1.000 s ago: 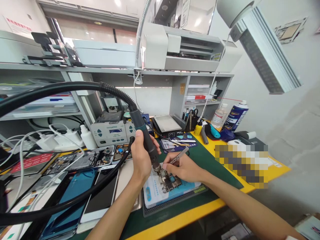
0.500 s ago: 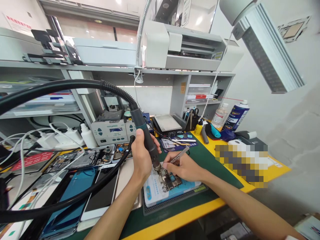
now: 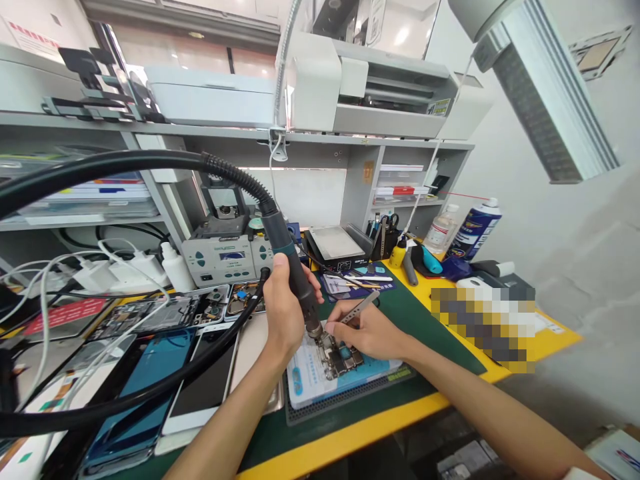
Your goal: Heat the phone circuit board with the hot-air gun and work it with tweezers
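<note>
My left hand (image 3: 284,303) is wrapped round the dark handle of a hot air gun (image 3: 295,273), its metal nozzle tilted down. Just under the nozzle lies a phone circuit board (image 3: 340,360) on a white and blue box (image 3: 305,383). In my right hand (image 3: 367,327) a pair of metal tweezers (image 3: 363,307) is pinched, held low over the board's upper edge. The tweezer tips are hidden by the fingers and the nozzle. A perforated dark mat (image 3: 345,407) lies under the box.
A thick black hose (image 3: 150,160) arches across the left side. Several phones and panels, including a white phone (image 3: 200,380), lie left of the box. Behind stand the hot air station (image 3: 225,260) and a heating plate (image 3: 335,243). Bottles and a spray can (image 3: 473,230) stand right.
The view has shifted slightly. Both hands keep their grips, with the nozzle and tweezers staying over the board in nearly the same place.
</note>
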Motion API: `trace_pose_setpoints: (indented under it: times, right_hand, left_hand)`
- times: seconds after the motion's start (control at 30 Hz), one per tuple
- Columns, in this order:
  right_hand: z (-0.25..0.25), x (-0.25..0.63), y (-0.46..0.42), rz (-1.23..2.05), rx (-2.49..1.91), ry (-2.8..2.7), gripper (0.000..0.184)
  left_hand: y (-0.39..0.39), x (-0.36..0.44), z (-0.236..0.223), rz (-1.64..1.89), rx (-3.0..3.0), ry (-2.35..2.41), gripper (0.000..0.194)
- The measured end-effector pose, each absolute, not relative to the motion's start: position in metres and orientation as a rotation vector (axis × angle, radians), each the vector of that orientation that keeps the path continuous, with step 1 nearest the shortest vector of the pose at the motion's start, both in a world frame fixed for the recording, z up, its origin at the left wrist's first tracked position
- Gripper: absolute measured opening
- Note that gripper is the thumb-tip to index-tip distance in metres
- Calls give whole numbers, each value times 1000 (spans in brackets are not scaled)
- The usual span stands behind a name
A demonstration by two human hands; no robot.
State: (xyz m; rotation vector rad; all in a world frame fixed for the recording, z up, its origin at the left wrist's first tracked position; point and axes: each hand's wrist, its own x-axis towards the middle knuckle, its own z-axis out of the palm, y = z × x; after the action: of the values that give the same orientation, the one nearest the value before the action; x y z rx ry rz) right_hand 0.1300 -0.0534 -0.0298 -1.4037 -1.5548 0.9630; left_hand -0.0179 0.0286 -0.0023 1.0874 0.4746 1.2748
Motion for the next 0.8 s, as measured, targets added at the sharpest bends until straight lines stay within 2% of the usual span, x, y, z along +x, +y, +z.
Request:
trace_pose_setpoints:
  times: [0.5,0.8]
  right_hand:
    - [-33,130,-53,942,-1424,-1558,35]
    - [-33,131,-54,926,-1431,-1575,30]
  left_hand:
    - [29,-17,-2,1272,1063,484,62]
    - [30,-17,-2,1285,1069,474,63]
